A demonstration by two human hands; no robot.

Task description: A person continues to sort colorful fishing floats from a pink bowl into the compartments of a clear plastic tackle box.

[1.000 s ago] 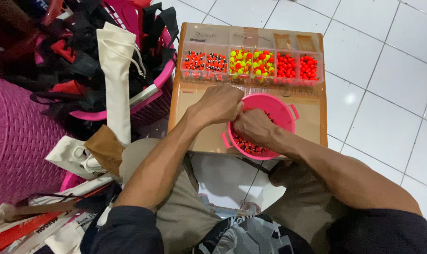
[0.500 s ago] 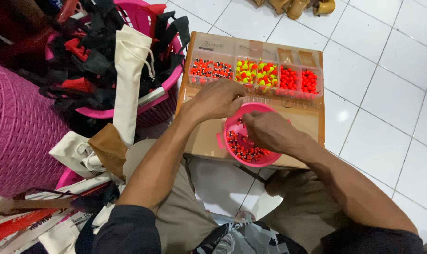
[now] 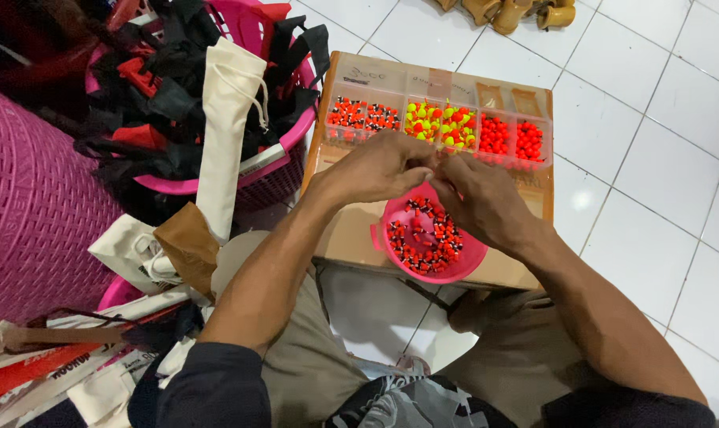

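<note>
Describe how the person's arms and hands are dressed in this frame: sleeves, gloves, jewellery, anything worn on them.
Both hands are bare: the left hand and right hand show no gloves, and no rings or watch can be seen. The forearms are uncovered up to around the elbows. Dark sleeves cover the upper arms on both sides, navy or black, plain, with no visible markings.
</note>
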